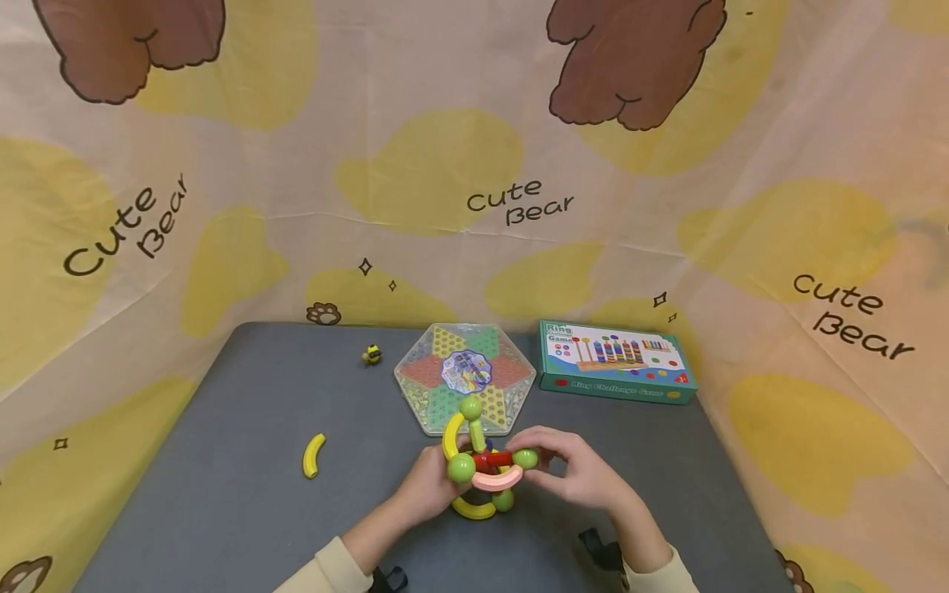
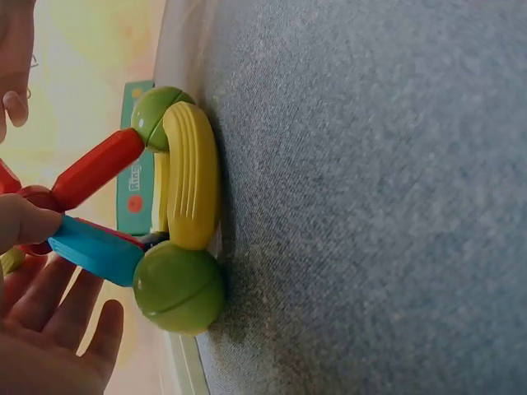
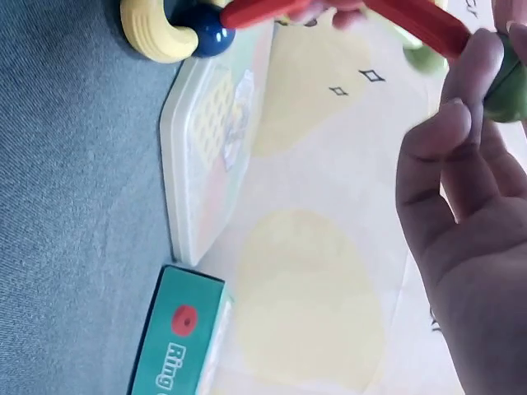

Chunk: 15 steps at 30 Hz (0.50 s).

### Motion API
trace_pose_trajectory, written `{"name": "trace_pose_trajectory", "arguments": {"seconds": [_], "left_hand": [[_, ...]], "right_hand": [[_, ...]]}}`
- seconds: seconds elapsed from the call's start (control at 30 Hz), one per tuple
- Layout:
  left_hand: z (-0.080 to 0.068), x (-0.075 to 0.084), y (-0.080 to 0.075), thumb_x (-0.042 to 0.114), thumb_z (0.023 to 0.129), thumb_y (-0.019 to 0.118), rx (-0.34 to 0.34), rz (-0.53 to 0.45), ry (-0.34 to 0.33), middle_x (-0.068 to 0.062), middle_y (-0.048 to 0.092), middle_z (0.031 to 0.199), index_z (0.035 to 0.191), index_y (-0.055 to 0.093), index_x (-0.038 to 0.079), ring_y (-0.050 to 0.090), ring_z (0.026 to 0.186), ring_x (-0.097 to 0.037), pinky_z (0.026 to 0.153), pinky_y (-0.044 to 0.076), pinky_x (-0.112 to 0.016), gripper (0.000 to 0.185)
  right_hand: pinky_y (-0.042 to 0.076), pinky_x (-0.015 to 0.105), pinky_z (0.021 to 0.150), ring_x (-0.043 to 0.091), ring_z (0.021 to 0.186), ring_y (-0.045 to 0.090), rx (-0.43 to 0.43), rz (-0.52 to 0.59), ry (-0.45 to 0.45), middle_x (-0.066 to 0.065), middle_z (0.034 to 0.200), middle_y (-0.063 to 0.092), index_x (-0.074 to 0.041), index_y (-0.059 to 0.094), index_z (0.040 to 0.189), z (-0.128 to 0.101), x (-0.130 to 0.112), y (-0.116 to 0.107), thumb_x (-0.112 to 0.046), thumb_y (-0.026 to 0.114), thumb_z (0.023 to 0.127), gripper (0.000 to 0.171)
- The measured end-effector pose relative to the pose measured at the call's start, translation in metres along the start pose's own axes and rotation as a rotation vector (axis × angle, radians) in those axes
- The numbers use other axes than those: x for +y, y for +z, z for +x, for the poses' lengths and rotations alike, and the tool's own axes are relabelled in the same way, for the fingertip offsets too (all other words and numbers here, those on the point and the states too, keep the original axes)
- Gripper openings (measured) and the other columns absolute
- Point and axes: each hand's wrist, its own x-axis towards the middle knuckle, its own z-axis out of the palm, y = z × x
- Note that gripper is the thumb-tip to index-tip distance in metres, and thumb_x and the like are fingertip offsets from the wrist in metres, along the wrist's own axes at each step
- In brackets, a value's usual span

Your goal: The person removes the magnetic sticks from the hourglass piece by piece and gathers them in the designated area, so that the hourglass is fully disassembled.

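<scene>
Between the two hands stands a toy frame of coloured sticks and balls, with a pink curved stick, a yellow curved stick and a green ball on top. My left hand grips the frame from the left; in the left wrist view its thumb lies on a blue stick by the red centre ball. On the other side, my right hand pinches the green ball at the end of a red stick. Lower down, a dark blue ball joins a yellow curved stick.
A loose yellow curved stick lies on the grey table at left. Behind it sits a small bee toy. A hexagonal board-game case and a green Ring Challenge Game box lie toward the back, before a printed cloth.
</scene>
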Motion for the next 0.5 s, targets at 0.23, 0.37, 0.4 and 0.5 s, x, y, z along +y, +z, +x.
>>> {"name": "trace_pose_trajectory", "arguments": {"seconds": [0.23, 0.37, 0.4, 0.5], "left_hand": [[0.002, 0.002, -0.002, 0.011, 0.088, 0.077, 0.002, -0.041, -0.057, -0.008, 0.072, 0.121, 0.132, 0.063, 0.007, 0.069, 0.11, -0.024, 0.089, 0.058, -0.035, 0.046], [-0.003, 0.004, -0.01, 0.0, 0.079, 0.077, 0.169, 0.038, -0.141, -0.004, 0.071, 0.107, 0.126, 0.065, 0.006, 0.067, 0.096, -0.019, 0.081, 0.057, -0.032, 0.049], [-0.006, 0.005, -0.014, -0.003, 0.079, 0.075, 0.209, 0.023, -0.187, -0.003, 0.07, 0.103, 0.125, 0.066, 0.006, 0.066, 0.093, -0.017, 0.078, 0.057, -0.03, 0.047], [-0.013, 0.014, -0.025, -0.007, 0.083, 0.064, 0.279, -0.165, -0.33, -0.005, 0.069, 0.095, 0.122, 0.065, 0.002, 0.066, 0.083, -0.017, 0.071, 0.057, -0.029, 0.039]], "right_hand": [[0.056, 0.032, 0.063, 0.013, 0.082, 0.061, 0.036, -0.078, -0.082, 0.012, 0.112, 0.069, -0.013, 0.067, 0.117, 0.0, -0.009, 0.007, -0.001, 0.076, 0.087, 0.034], [0.057, 0.03, 0.066, 0.011, 0.082, 0.061, 0.05, -0.09, -0.065, 0.007, 0.114, 0.07, -0.011, 0.068, 0.117, 0.002, -0.011, 0.009, -0.005, 0.076, 0.089, 0.03], [0.057, 0.029, 0.066, 0.011, 0.082, 0.061, 0.053, -0.089, -0.056, 0.007, 0.114, 0.07, -0.011, 0.069, 0.117, 0.002, -0.011, 0.009, -0.006, 0.076, 0.089, 0.029], [0.058, 0.029, 0.066, 0.011, 0.082, 0.061, 0.059, -0.102, -0.054, 0.006, 0.114, 0.071, -0.01, 0.069, 0.117, 0.003, -0.012, 0.011, -0.004, 0.076, 0.088, 0.03]]}}
